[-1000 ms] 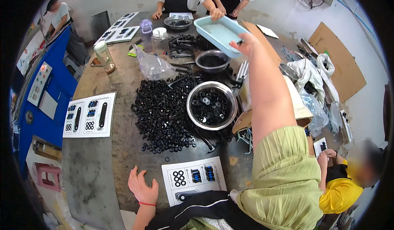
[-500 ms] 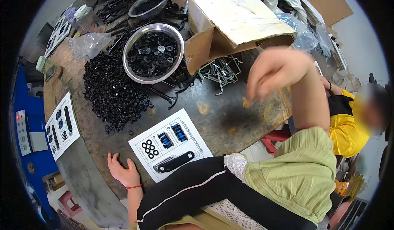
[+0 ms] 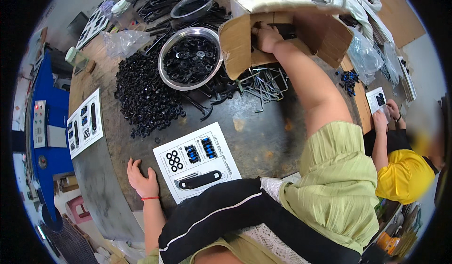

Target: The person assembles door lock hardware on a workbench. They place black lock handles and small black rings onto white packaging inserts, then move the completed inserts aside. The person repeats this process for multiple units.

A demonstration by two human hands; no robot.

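Note:
My right hand [image 3: 267,37] is inside the open cardboard box [image 3: 238,45] at the far middle of the table. Its fingers are partly hidden in the shade there, beside dark pieces whose kind I cannot make out. My left hand [image 3: 143,180] rests on the near table edge with its fingers apart, holding nothing. Just right of it lies a white hardware card [image 3: 226,163] showing black rings, blue-and-black bolts and a long black part. In front of the box is a pile of silver hex keys [image 3: 262,87].
A metal bowl of black washers [image 3: 190,60] stands beside a heap of black nuts [image 3: 143,94]. Another hardware card [image 3: 85,123] lies at the left. Blue-and-black bolts [image 3: 349,82] are piled at the right, near a co-worker in yellow [image 3: 400,174] handling a card.
My right hand has gone from above the table, away from me, into the box. The box opening now faces me. My left hand stays on the table edge; the whole view has shifted.

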